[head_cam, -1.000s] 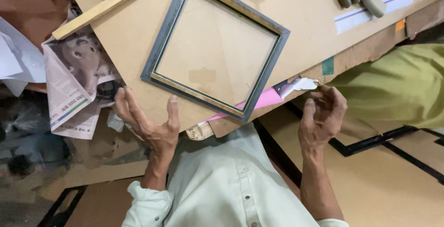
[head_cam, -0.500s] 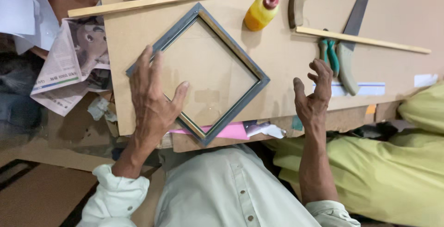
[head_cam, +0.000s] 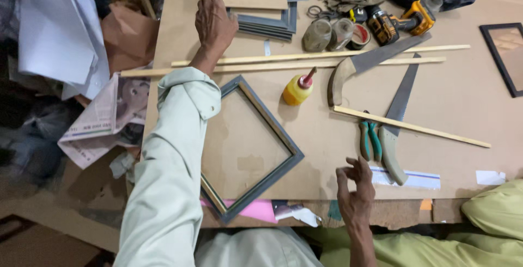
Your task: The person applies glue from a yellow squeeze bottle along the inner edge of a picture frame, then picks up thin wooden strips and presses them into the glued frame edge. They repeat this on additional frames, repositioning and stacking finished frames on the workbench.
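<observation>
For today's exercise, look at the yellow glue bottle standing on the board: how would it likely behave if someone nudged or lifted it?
The yellow glue bottle stands upright on a small base with a tapering red nozzle, so a sideways nudge would probably tip it. Its rounded body suggests it could then roll across the flat board. It looks like soft plastic, so probably light and slightly squeezable.

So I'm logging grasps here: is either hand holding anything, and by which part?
Nothing is clearly held. The left hand rests on the stack of frames at its left edge; a grip cannot be told. The right hand is empty, fingers spread.
</observation>
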Demonstrator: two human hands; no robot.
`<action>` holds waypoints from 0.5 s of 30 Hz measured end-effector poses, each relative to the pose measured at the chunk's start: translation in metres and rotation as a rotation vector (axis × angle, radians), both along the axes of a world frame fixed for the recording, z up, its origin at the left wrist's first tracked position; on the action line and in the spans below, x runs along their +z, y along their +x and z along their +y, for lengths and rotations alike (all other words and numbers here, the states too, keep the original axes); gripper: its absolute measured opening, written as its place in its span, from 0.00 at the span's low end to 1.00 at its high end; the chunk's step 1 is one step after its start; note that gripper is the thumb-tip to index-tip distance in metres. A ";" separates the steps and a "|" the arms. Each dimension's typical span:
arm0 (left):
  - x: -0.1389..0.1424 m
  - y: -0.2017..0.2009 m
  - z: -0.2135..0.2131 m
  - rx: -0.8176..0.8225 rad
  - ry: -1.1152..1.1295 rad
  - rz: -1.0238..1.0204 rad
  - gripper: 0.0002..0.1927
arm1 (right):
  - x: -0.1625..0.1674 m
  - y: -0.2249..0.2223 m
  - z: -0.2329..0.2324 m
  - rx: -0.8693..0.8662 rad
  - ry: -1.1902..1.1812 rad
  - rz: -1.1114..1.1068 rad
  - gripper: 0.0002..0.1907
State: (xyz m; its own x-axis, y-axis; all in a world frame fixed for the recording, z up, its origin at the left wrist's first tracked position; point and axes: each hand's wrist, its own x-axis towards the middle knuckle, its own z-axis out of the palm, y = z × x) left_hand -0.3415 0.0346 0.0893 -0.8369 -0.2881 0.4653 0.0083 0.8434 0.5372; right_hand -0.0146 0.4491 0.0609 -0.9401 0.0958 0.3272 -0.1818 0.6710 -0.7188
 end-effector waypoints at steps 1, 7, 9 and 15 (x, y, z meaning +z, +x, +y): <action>0.002 -0.012 -0.001 -0.023 -0.138 0.025 0.41 | -0.003 0.010 0.005 -0.041 0.005 -0.008 0.32; 0.010 -0.065 -0.017 0.116 -0.168 0.085 0.44 | -0.047 0.063 0.049 -0.276 -0.056 -0.029 0.35; 0.007 -0.075 -0.020 0.244 0.110 -0.063 0.38 | -0.062 0.068 0.062 -0.357 -0.129 -0.132 0.37; 0.011 -0.088 -0.026 0.384 0.403 -0.309 0.23 | -0.057 0.049 0.061 -0.233 -0.104 -0.079 0.34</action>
State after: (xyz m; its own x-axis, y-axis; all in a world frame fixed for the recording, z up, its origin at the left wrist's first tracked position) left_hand -0.4297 0.0088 0.1005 -0.7174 -0.6966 0.0116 -0.4605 0.4866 0.7424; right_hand 0.0349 0.5101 0.0042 -0.9108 0.3420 0.2312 0.0281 0.6103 -0.7917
